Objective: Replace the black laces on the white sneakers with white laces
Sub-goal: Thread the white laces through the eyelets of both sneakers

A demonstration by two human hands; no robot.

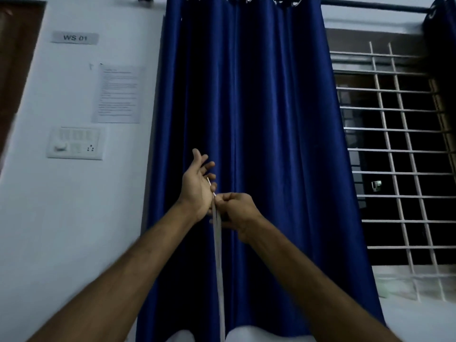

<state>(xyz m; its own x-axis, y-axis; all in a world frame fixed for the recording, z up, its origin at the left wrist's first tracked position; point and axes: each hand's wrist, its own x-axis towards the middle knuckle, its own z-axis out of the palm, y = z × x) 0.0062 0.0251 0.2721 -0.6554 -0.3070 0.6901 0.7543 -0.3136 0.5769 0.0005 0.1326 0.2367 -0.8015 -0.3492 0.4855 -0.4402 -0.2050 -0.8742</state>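
Both my arms are raised in front of a blue curtain. A white lace [218,253] hangs straight down from my hands to the bottom edge of the view, both strands side by side. My right hand [235,209] has its fingers curled and pinches the lace near its top. My left hand [197,183] is held palm up beside it with fingers spread and relaxed, and a lace tip [209,182] lies against its lower fingers. The sneakers and black laces are out of view.
A blue curtain [246,119] hangs right behind my hands. A white wall on the left carries a switch panel [75,143], a printed sheet [118,93] and a "WS 01" label [74,37]. A barred window [399,144] is on the right.
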